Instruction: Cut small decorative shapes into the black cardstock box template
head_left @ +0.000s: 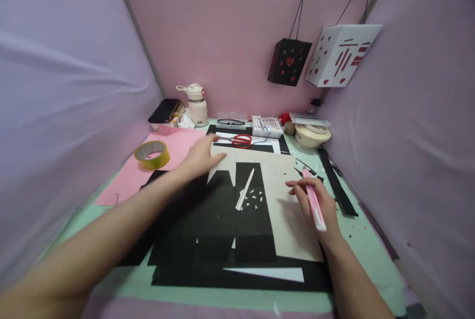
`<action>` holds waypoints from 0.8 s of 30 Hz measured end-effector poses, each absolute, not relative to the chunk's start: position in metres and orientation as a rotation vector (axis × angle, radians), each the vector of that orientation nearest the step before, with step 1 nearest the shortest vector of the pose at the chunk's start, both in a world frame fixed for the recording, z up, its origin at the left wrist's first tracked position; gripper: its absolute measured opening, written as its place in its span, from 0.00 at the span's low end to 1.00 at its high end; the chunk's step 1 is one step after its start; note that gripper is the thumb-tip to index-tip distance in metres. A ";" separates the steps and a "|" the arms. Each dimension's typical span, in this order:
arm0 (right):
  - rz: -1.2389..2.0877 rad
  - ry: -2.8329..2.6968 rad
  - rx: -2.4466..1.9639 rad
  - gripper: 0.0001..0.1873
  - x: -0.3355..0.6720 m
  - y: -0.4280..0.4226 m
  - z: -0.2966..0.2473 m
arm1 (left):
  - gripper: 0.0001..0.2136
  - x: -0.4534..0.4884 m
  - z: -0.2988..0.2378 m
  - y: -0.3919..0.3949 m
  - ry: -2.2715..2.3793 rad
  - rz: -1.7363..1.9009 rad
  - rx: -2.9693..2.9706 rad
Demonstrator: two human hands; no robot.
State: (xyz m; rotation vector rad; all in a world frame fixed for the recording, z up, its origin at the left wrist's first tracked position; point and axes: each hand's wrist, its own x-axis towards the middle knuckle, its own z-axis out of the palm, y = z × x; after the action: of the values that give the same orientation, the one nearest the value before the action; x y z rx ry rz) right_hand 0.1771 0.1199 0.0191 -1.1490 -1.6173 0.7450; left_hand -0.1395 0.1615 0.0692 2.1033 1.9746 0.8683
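Observation:
My right hand (315,203) is closed round a pink craft knife (313,200), resting on the right part of a beige paper sheet (285,210). My left hand (200,158) reaches forward with fingers stretched flat, touching the top left corner of that beige sheet, close to the red scissors (240,140). Black cut paper (218,220) lies over and under the beige sheet. A white pen-like tool (245,189) and small white paper scraps lie on the black paper between my hands.
Yellow tape roll (152,154) on pink paper (174,153) at left. At the back: a white bottle (196,105), glasses (230,122), a marker set (267,126), a bowl (312,136). Black strips (336,185) at right. Two paper lanterns (339,54) hang on the wall.

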 end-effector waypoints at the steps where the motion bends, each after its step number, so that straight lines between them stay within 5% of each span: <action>1: 0.772 -1.625 -1.153 0.08 0.176 0.121 0.019 | 0.17 -0.124 0.066 0.140 1.939 0.800 2.150; 3: 0.799 -1.655 -1.145 0.09 0.174 0.124 0.016 | 0.11 -0.096 0.057 0.102 1.927 0.623 2.232; 9: 0.564 -1.989 -1.306 0.10 0.184 0.144 0.008 | 0.17 -0.050 0.021 0.061 2.138 0.373 2.344; 13: 0.282 -2.378 -1.429 0.12 0.186 0.158 0.009 | 0.11 -0.051 0.011 0.065 2.106 0.440 2.345; 19: -0.206 -2.688 -1.529 0.15 0.162 0.181 0.010 | 0.14 -0.066 0.019 0.065 2.179 0.705 2.181; 24: -0.312 -2.720 -1.505 0.19 0.147 0.198 0.008 | 0.14 -0.074 0.020 0.066 2.157 0.855 2.095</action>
State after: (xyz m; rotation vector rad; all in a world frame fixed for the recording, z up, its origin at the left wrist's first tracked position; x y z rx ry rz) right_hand 0.1470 0.1976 0.0078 -1.5049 -2.7200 -0.3119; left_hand -0.0744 0.0664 0.0201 2.0954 2.1570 0.8549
